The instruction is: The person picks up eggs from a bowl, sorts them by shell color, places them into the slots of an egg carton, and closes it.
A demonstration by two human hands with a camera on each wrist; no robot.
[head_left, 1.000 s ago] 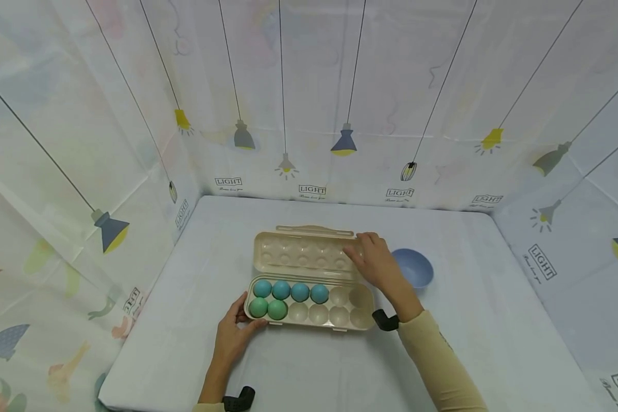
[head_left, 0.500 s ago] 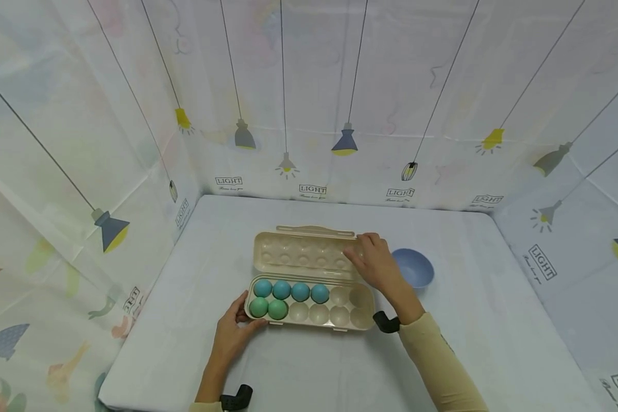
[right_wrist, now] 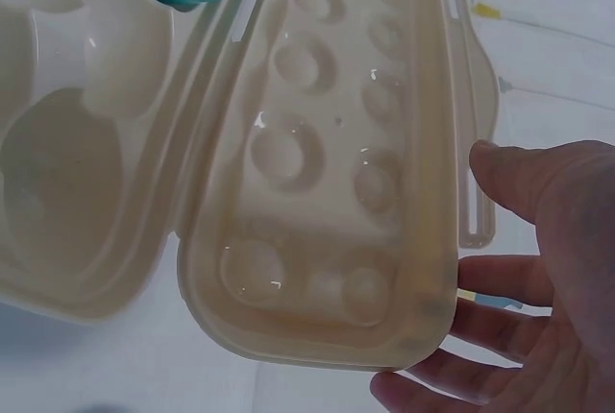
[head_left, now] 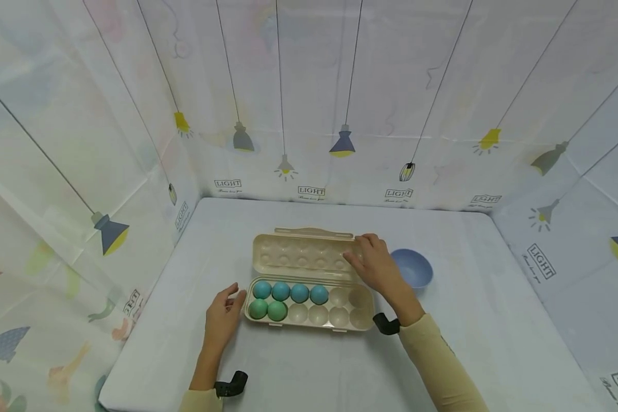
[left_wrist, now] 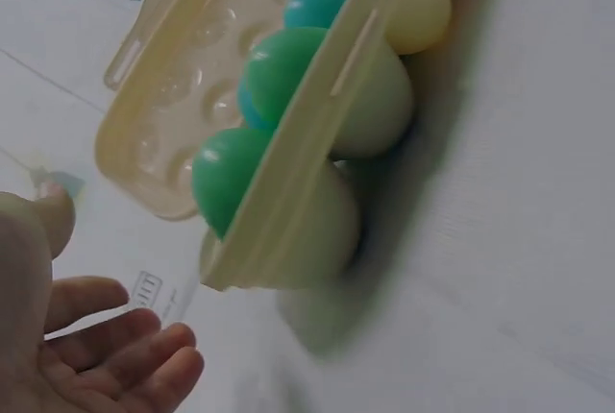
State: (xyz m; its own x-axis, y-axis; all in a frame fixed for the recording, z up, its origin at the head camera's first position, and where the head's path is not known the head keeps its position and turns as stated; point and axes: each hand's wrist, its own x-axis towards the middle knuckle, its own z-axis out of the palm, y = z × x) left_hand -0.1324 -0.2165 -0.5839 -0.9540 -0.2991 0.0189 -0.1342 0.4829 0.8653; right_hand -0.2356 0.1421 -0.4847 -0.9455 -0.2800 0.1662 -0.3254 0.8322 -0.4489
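Observation:
A beige egg carton (head_left: pixel 335 329) lies with its lid (head_left: pixel 288 264) folded back. Several blue eggs (head_left: pixel 300 293) fill part of the far row, and two green eggs (head_left: pixel 277 311) sit at the left of the near row. My left hand (head_left: pixel 221 317) is just off the carton's left end, fingers loosely bent around nothing. At the lid's right end, my right hand (head_left: pixel 378 266) holds the edge. In the right wrist view its fingers (right_wrist: pixel 504 328) reach behind the lid, partly hidden, and its thumb lies by the latch flap (right_wrist: pixel 474 96).
A blue bowl (head_left: pixel 414 268) stands right of the carton, partly behind the right hand. White cloth covers the table (head_left: pixel 309 372). Printed curtains (head_left: pixel 309 86) rise along its back and sides.
My left hand has let go of the carton's left end and drawn back a little to the left. The right hand stays at the lid; the eggs and bowl have not moved.

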